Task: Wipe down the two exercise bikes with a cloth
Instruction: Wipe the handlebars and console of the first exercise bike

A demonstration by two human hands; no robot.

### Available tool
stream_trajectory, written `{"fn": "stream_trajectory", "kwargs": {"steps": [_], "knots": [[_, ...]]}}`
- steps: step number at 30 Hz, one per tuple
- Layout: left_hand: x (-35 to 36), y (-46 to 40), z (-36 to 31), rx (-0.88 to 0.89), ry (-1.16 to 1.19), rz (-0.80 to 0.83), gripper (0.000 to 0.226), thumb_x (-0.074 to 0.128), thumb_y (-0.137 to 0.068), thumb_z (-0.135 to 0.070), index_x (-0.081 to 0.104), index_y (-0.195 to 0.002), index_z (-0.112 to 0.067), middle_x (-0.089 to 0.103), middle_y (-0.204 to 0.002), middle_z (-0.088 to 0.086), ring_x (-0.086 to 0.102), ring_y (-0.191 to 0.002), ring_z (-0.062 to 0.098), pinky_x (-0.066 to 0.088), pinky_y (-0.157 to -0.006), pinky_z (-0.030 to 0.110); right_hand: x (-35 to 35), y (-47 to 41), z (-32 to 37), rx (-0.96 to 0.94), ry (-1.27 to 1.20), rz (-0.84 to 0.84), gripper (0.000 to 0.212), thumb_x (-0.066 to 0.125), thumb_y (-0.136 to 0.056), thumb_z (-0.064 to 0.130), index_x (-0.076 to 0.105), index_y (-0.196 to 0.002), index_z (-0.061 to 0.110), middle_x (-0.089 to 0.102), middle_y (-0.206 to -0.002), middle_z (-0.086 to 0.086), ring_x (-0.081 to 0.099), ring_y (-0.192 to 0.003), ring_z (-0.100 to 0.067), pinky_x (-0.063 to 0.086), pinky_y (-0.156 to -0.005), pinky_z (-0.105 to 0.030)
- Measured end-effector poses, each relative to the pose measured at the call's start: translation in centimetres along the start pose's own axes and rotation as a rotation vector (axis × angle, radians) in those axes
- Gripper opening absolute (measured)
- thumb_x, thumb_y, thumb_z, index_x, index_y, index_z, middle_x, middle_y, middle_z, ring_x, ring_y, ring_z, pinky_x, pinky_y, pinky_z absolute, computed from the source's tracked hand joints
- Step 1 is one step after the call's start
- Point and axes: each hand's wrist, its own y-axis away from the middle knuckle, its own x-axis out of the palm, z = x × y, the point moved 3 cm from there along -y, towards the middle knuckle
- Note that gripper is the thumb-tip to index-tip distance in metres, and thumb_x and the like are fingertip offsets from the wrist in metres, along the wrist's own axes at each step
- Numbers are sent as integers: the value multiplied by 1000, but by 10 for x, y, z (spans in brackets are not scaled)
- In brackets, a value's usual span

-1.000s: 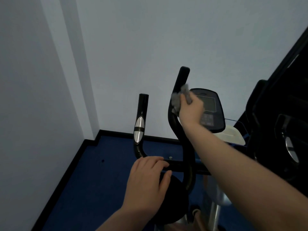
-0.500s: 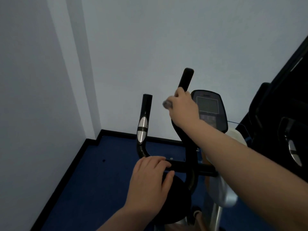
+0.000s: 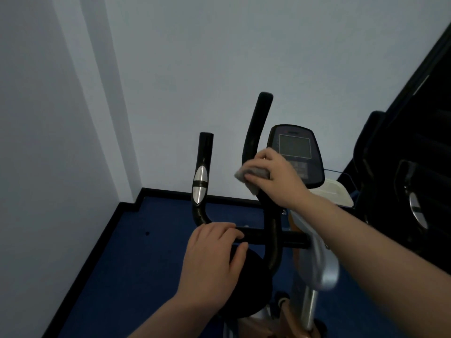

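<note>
An exercise bike stands in the room's corner, with black handlebars, a cross bar and a dark console. My right hand grips a grey cloth wrapped around the right handlebar, about halfway up it. My left hand rests on the cross bar near the bend of the left handlebar, fingers curled over the bar. A second dark machine fills the right edge.
White walls meet in a corner at the left. Blue carpet with a black skirting covers the floor. The bike's silver post and dark round housing lie below my hands. A white object sits behind the console.
My right hand has slid the cloth down the right handlebar, from near its upper part to the middle. My left hand has stayed on the cross bar.
</note>
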Motion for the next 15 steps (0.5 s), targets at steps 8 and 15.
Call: {"fn": "stream_trajectory", "kwargs": {"steps": [8, 15], "knots": [[-1, 0, 0, -8, -8, 5, 33, 38, -93, -49, 62, -112, -36, 53, -123, -23, 39, -120, -6, 7, -106, 10, 0, -48, 9, 130, -68, -153, 21, 66, -91, 22, 72, -110, 15, 51, -112, -1, 46, -108, -16, 38, -93, -22], [0, 1, 0, -17, 10, 19, 30, 42, -93, -47, 63, -112, -35, 53, -122, -22, 40, -119, -5, 9, -104, 10, -3, 29, 1, -23, -40, 144, 15, 69, -88, 26, 72, -102, 29, 51, -100, 20, 50, -100, -11, 39, -87, -25]]}}
